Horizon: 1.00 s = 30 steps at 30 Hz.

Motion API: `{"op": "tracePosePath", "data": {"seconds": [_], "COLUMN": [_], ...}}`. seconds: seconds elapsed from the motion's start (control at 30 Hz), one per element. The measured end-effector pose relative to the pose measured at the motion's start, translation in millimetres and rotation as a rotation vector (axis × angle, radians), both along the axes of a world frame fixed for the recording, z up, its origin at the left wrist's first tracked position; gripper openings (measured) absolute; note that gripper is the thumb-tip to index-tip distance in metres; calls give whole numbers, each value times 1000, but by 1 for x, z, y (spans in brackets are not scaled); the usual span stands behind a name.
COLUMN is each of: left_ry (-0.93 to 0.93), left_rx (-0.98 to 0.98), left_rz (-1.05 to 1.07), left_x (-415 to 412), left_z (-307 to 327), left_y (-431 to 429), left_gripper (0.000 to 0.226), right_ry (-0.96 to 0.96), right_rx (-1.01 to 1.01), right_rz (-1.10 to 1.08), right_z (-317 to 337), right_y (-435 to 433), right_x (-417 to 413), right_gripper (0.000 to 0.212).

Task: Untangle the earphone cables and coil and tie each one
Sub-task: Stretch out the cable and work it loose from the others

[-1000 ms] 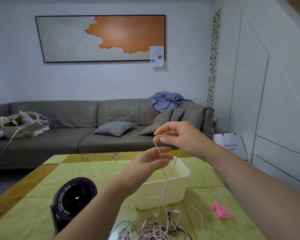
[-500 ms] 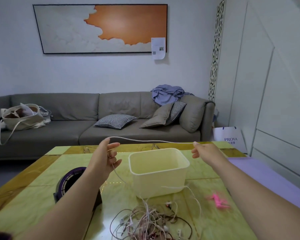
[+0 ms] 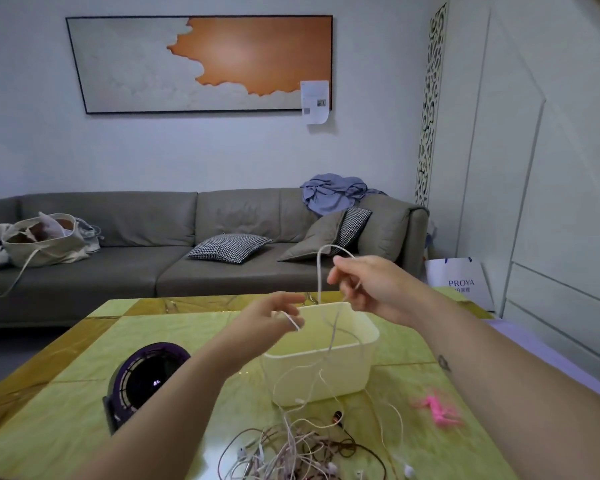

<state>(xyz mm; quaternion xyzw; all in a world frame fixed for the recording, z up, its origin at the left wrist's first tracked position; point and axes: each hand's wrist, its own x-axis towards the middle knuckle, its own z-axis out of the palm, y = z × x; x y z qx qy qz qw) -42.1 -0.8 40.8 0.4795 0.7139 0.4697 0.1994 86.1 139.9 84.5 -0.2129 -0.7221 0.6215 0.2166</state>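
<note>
White cable (image 3: 318, 271) arched upward, strands hanging vertically

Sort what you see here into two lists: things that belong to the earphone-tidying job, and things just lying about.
Job: white cable, pinched by left hand and right hand; tangle; tub and pink ties, probably.
Lying about: fan; tote bag; cushion; blue cloth; paper bag.

Purple fan (image 3: 146, 379) and cream tub (image 3: 359, 370) on table (image 3: 66, 427).
</note>
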Motion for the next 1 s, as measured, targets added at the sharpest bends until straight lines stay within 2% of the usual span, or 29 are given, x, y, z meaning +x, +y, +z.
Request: {"op": "tracePosePath", "data": {"seconds": [0.1, 0.2, 0.33, 0.47, 0.6, 0.67, 0.73, 0.8, 0.87, 1.0], "left_ry": [-33, 45, 157, 215, 166, 35, -48, -64, -82, -89], "left_rx": [-43, -68, -72, -119, -96, -55, -7, 61, 144, 329], "left_rz": [-174, -138, 38, 152, 182, 150, 120, 107, 112, 154], "left_x": [10, 11, -6, -21, -25, -25, -24, -21, -17, -11], "left_z": [0, 0, -4, -5, 1, 5, 10, 18, 29, 61], "left_y": [7, 9, 1, -7, -12, -14, -16, -14, -12, -7], "left_gripper": [24, 10, 12, 14, 21, 23, 23, 24, 23, 23], "right_ry": [121, 245, 229, 238, 101, -23, -95, -69, -16, 193], "right_rx": [-8, 16, 513, 833, 1090, 1241, 1352, 1402, 1387, 1126], "right_rz": [79, 26, -291, -411, -406, -416, -421, -410, -430, -463], "right_z": [22, 37, 41, 25, 8, 5, 2, -1, -2, 10], "right_y": [-20, -28, -19, -14, -2, 5, 10, 10, 10, 4], "right_x": [0, 3, 6, 9, 4, 4, 6, 6, 3, 1], "right_gripper": [42, 44, 41, 37, 38, 40, 28, 15, 15, 36]}}
